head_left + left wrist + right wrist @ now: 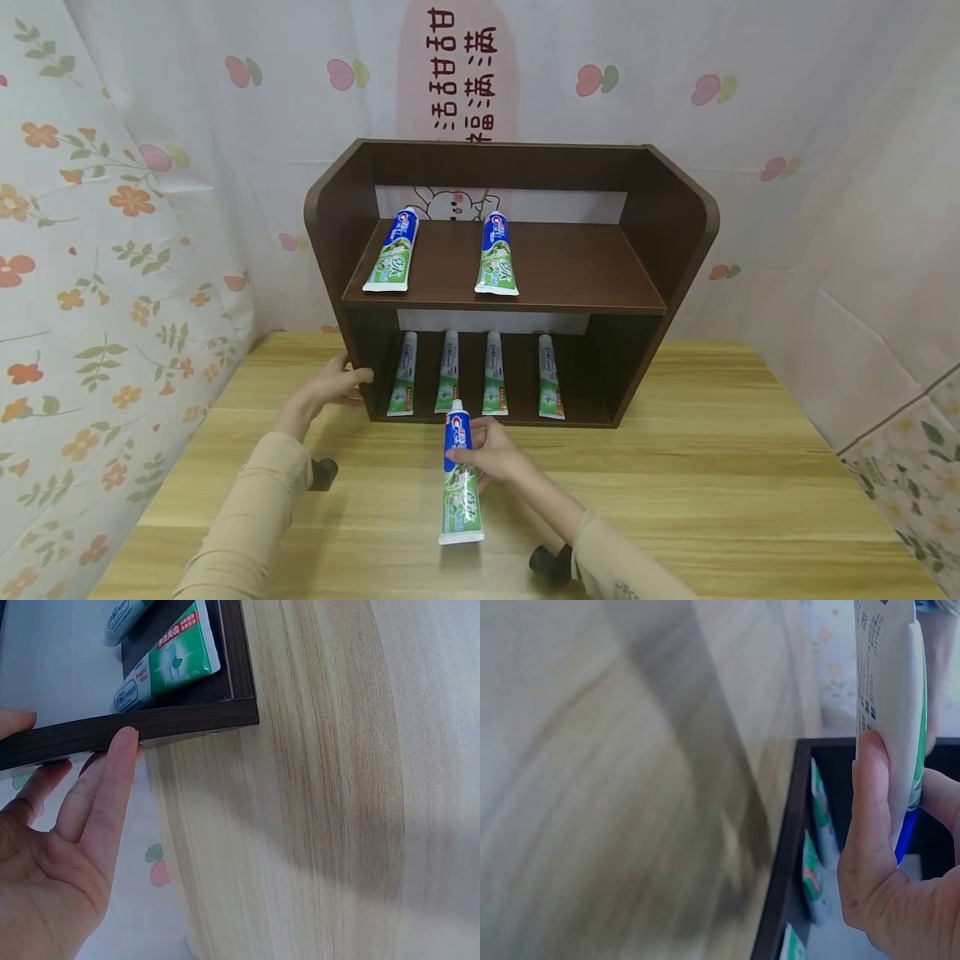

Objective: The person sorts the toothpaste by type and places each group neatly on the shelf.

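Note:
My right hand (497,450) holds a blue and green toothpaste tube (461,500) in front of the dark brown shelf unit (577,258), cap end toward the shelf and flat end toward me. In the right wrist view, the tube's white printed back (885,697) faces the camera, between thumb and fingers. At the unit's left side, my left hand (339,386) grips the side panel (82,733), thumb on the inner side and fingers outside. Two matching tubes lie on the upper board, one at the left (393,252) and one near the middle (497,255).
Several grey-green toothpaste tubes lie in a row on the lower board, the rightmost one (551,379) set slightly wider apart. The unit stands on a wood-grain table (735,467). Patterned cloth (150,250) hangs behind and at the sides.

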The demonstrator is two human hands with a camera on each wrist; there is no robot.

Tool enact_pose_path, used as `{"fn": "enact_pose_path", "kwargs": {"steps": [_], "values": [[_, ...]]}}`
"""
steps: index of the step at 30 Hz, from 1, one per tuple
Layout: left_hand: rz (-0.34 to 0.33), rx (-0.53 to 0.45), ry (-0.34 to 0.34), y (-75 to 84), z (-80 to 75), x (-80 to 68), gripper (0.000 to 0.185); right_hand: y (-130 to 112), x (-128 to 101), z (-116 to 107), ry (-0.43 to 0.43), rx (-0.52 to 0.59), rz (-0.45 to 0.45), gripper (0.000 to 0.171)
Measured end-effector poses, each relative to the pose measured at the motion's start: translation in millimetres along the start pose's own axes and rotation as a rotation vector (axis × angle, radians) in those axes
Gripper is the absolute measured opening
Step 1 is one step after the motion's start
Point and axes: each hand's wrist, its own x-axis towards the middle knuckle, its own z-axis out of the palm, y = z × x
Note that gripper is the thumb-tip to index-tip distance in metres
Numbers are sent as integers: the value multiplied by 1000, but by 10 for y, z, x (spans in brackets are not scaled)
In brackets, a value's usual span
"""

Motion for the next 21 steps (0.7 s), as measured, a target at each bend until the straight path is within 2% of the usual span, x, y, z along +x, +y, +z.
{"fn": "enact_pose_path", "kwargs": {"steps": [9,17,21], "values": [[-16,-4,4,6,-13,4,77,-164,28,-145,-1,-55,-9,70],[-33,-13,9,9,14,-3,81,-310,43,-225,-45,-129,14,66],[-27,-14,10,1,3,3,81,-407,19,-256,-34,-121,12,66]]}}
